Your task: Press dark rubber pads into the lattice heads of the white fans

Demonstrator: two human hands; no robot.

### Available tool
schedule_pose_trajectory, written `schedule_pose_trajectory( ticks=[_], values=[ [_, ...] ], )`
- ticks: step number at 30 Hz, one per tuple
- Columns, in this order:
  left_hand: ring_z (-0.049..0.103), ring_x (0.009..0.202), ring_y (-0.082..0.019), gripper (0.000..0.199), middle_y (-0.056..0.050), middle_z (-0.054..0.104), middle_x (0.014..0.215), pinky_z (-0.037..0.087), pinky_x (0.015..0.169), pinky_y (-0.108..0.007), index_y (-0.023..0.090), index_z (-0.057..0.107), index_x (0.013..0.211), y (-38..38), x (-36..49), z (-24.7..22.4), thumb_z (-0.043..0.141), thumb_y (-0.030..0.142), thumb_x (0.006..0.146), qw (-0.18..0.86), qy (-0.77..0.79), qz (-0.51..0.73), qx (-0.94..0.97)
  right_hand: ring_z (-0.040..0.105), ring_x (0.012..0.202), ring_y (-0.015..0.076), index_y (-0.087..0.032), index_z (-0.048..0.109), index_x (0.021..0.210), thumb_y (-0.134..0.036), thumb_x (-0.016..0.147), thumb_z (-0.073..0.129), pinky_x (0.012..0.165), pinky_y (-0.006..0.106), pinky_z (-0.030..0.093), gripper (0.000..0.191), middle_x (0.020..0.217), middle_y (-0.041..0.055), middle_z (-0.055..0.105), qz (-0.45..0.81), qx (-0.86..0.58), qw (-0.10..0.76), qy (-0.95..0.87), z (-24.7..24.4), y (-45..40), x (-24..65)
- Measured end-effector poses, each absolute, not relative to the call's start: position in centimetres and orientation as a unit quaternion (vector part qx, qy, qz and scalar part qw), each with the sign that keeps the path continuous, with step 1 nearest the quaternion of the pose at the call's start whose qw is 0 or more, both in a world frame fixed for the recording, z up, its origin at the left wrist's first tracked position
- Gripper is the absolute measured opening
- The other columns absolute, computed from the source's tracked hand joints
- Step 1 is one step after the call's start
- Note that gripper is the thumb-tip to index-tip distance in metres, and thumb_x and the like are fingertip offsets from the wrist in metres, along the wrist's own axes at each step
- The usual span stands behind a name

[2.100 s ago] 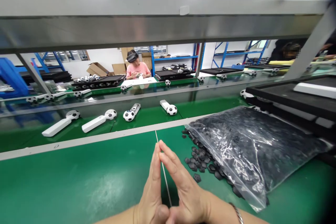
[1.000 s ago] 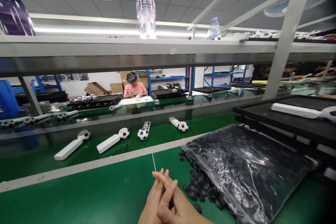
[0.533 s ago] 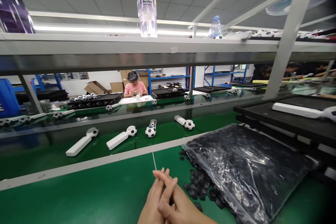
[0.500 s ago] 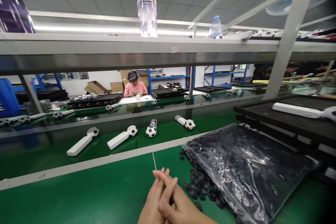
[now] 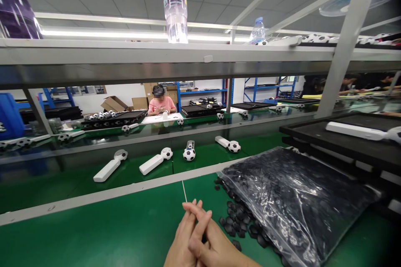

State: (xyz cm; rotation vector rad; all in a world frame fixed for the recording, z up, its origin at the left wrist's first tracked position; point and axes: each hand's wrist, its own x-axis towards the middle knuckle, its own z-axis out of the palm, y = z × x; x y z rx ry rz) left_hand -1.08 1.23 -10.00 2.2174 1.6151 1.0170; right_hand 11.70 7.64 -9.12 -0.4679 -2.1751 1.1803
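My left hand (image 5: 181,240) and my right hand (image 5: 217,244) are clasped together at the bottom centre, over the green table (image 5: 125,221). Their fingers are interlaced and pressed together, and no object shows between them. Just beyond the fingertips lies a thin pale strip (image 5: 184,192). Small black pieces (image 5: 233,219) are scattered right of my hands, beside a clear plastic bag (image 5: 297,200) full of dark pieces. White-handled parts with football-patterned heads lie on the belt ahead, among them one at the left (image 5: 108,170) and one at the right (image 5: 233,146).
Black trays (image 5: 344,127) are stacked at the right, with a white part on top. A metal shelf (image 5: 125,56) crosses above, carrying a purple bottle (image 5: 176,12). Its upright post (image 5: 341,50) stands at the right. Across the line sits a person in pink (image 5: 167,104).
The football-headed parts on the near belt have shifted right, while those on the far belt have moved slightly left. Both clasped hands have stayed in place.
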Motion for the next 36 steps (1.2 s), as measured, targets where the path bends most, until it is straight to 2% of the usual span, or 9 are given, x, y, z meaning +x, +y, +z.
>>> schedule_pose_trajectory(
  ticks=[8, 15, 20, 26, 36],
  values=[
    [0.020, 0.132, -0.030, 0.050, -0.003, 0.018, 0.145, 0.037, 0.101, -0.044, 0.034, 0.028, 0.136, 1.5, -1.2, -10.6, 0.043, 0.039, 0.089, 0.109, 0.539, 0.357, 0.755, 0.031, 0.126, 0.0271, -0.013, 0.031, 0.135, -0.061, 0.080, 0.047, 0.103, 0.043, 0.031, 0.075, 0.135, 0.0159, 0.033, 0.439, -0.174, 0.317, -0.822, -9.3, 7.7, 11.7],
    [0.021, 0.132, -0.027, 0.047, -0.002, 0.020, 0.145, 0.034, 0.103, -0.043, 0.034, 0.027, 0.136, 1.8, -1.1, -11.3, 0.039, 0.035, 0.090, 0.076, 0.543, 0.359, 0.755, 0.033, 0.124, 0.0259, -0.013, 0.033, 0.135, -0.062, 0.080, 0.045, 0.103, 0.042, 0.031, 0.074, 0.134, 0.0157, 0.035, 0.426, -0.169, 0.328, -0.826, -9.7, 7.8, 11.5],
    [0.019, 0.132, -0.030, 0.049, -0.004, 0.016, 0.146, 0.032, 0.103, -0.046, 0.032, 0.024, 0.138, 2.2, -1.5, -11.7, 0.036, 0.035, 0.090, 0.064, 0.524, 0.346, 0.776, 0.031, 0.126, 0.0259, -0.012, 0.030, 0.135, -0.058, 0.083, 0.044, 0.104, 0.042, 0.030, 0.071, 0.135, 0.0160, 0.034, 0.431, -0.172, 0.311, -0.829, -9.0, 7.6, 11.6],
    [0.019, 0.131, -0.030, 0.049, -0.005, 0.016, 0.146, 0.032, 0.102, -0.050, 0.034, 0.019, 0.138, 2.3, -1.8, -11.5, 0.032, 0.035, 0.091, 0.078, 0.521, 0.332, 0.782, 0.029, 0.127, 0.0262, -0.011, 0.030, 0.135, -0.059, 0.083, 0.043, 0.105, 0.043, 0.026, 0.071, 0.135, 0.0169, 0.033, 0.438, -0.184, 0.296, -0.828, -8.3, 7.4, 11.7],
    [0.016, 0.132, -0.030, 0.049, -0.004, 0.014, 0.146, 0.030, 0.103, -0.048, 0.032, 0.021, 0.138, 2.1, -1.6, -11.3, 0.033, 0.033, 0.091, 0.100, 0.540, 0.317, 0.773, 0.029, 0.127, 0.0253, -0.010, 0.031, 0.134, -0.057, 0.084, 0.044, 0.106, 0.041, 0.026, 0.070, 0.135, 0.0168, 0.033, 0.448, -0.188, 0.296, -0.822, -8.7, 7.4, 11.8]
  ],
)
